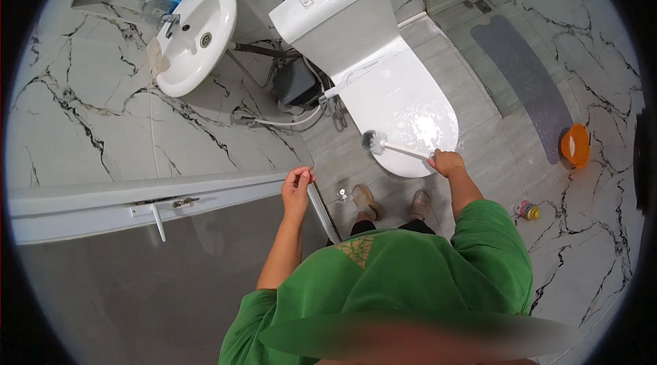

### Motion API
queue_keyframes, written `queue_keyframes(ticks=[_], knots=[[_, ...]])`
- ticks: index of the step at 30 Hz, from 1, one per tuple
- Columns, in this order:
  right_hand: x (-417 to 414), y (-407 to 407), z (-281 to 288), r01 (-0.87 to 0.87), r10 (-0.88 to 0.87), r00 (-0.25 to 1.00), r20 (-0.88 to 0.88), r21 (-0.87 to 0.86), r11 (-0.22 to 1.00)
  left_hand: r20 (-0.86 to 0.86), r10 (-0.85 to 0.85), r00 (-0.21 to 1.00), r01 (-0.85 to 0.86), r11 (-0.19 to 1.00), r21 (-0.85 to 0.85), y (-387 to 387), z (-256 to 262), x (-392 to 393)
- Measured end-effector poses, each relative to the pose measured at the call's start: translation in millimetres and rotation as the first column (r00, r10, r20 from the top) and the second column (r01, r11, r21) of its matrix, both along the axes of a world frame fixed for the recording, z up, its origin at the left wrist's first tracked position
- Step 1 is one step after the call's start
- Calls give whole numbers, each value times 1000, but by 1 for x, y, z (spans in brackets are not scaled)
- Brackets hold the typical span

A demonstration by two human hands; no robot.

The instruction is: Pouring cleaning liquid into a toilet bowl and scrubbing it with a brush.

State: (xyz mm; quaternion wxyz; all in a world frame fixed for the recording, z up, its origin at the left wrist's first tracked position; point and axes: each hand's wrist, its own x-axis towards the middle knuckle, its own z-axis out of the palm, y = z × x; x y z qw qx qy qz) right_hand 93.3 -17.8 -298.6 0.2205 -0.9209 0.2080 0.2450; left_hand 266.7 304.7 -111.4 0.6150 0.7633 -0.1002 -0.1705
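My right hand grips the handle end of a white toilet brush. The brush's grey and white bristle head points left, over the near left edge of the toilet lid. That white lid is down, and wet drops or suds glisten on its front half. Whether the bristles touch the lid, I cannot tell. My left hand is raised beside the door frame, fingers curled together, with nothing visible in them. Behind the lid stands the white cistern with its flush button on top.
A white washbasin hangs on the marbled wall at left. Below it sit a dark grey bin and hoses. The door with a white handle is at my left. On the right are a grey mat, an orange bowl and a small bottle.
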Motion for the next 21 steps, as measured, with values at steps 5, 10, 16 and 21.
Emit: queue_keyframes(ticks=[5, 10, 16, 21], knots=[[-10, 26, -28, 671, -669, 740, 62, 0, 742, -11, 48, 999, -48, 999, -19, -4, 8, -8], [-14, 5, 10, 11, -10, 998, -64, 11, 1000, -22, 61, 998, -62, 997, -45, 5, 5, -11], [-25, 23, -18, 738, -737, 674, 44, 0, 675, -49, 96, 994, -99, 993, -62, -2, 10, -18], [-41, -10, 4, -66, 65, 994, -93, -13, 998, -44, 65, 997, -66, 997, -42, -3, 9, -22]])
